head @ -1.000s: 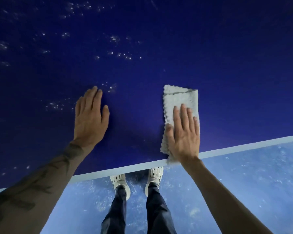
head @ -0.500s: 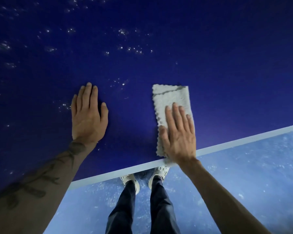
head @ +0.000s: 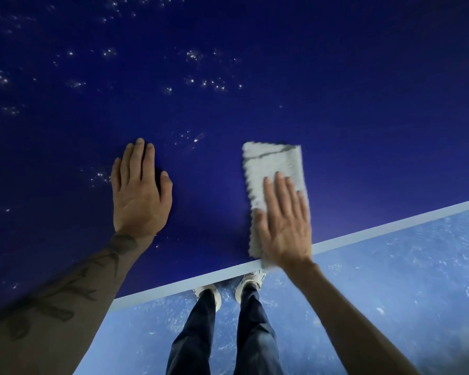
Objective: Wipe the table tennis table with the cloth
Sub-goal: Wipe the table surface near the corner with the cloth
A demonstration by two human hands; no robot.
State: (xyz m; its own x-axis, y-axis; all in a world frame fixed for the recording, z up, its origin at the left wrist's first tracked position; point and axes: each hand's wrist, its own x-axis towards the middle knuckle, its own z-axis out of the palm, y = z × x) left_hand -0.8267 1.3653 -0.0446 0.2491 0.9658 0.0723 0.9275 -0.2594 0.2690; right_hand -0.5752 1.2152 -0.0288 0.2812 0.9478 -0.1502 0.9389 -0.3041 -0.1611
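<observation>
The right hand (head: pixel 284 226) lies flat with its fingers stretched out on the near part of the cloth (head: pixel 275 171), gripping nothing. The left hand (head: pixel 140 193) also lies flat, fingers together, beside it. The cloth lies on the blue table (head: pixel 363 104), reaching its white near edge.

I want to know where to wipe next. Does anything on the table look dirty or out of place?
Yes: clusters of small pale specks dot the blue table beyond and left of both hands. The cloth lies flat under the right hand, its near end overhanging the white edge line.
</observation>
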